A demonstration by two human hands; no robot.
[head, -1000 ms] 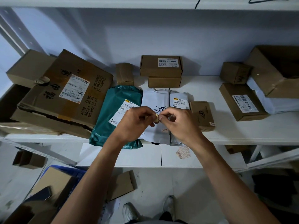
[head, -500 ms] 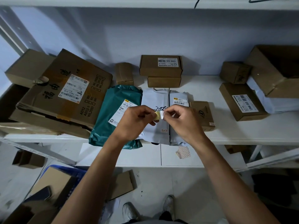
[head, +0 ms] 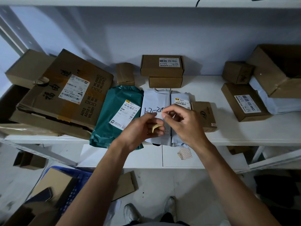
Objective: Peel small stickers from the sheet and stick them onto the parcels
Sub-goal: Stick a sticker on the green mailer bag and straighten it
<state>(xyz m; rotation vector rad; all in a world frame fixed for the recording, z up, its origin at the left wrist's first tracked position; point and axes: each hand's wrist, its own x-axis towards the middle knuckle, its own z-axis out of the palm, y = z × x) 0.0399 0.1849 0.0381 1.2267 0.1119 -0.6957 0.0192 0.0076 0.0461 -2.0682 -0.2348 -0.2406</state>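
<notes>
Head view: left hand grips curled tan backing, right hand pinches sticker.

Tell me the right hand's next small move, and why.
Probably lower the right hand and press its pinched white sticker onto the white parcel just beneath. The sticker looks free of the yellowish backing, which the left hand holds apart, so only sticking seems left.
</notes>
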